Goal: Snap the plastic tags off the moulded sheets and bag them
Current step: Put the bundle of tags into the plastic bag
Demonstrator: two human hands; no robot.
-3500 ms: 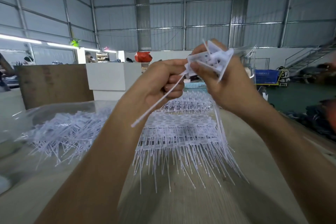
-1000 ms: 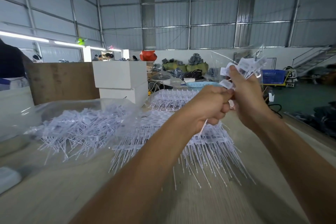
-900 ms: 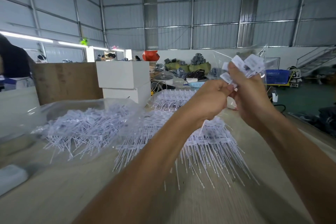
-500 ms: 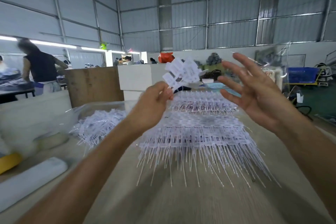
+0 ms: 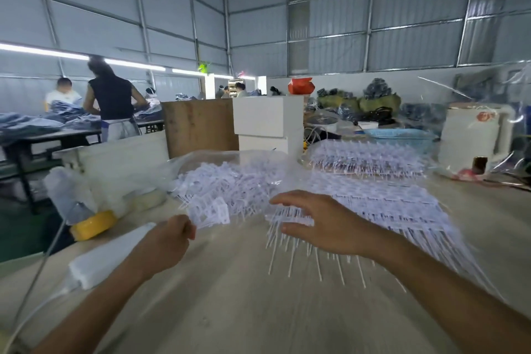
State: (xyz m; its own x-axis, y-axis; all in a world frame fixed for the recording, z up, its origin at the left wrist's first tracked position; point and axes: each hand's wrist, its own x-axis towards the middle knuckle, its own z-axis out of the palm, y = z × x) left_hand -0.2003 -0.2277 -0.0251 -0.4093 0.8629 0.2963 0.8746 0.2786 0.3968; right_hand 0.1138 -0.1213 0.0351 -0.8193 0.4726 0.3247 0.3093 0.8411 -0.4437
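Note:
My left hand (image 5: 169,241) pinches a small bunch of white plastic tags (image 5: 209,211), low over the table near the mouth of a clear plastic bag (image 5: 230,158). That bag holds a heap of loose tags (image 5: 230,184). My right hand (image 5: 324,221) is empty, its fingers spread above the left edge of a stack of white moulded sheets (image 5: 388,204), whose thin stems point toward me. A second stack of sheets (image 5: 365,158) lies farther back.
The wooden table (image 5: 258,310) runs toward me. A white bar-shaped object (image 5: 106,259) and a yellow roll (image 5: 93,224) lie at the left. White boxes (image 5: 267,123), a brown board (image 5: 198,126), a blue basket (image 5: 399,133) and a white jug (image 5: 474,135) stand behind. People work at far left.
My left hand took the tag bunch from my right hand and carried it down and left toward the bag. My right hand opened and dropped over the sheets.

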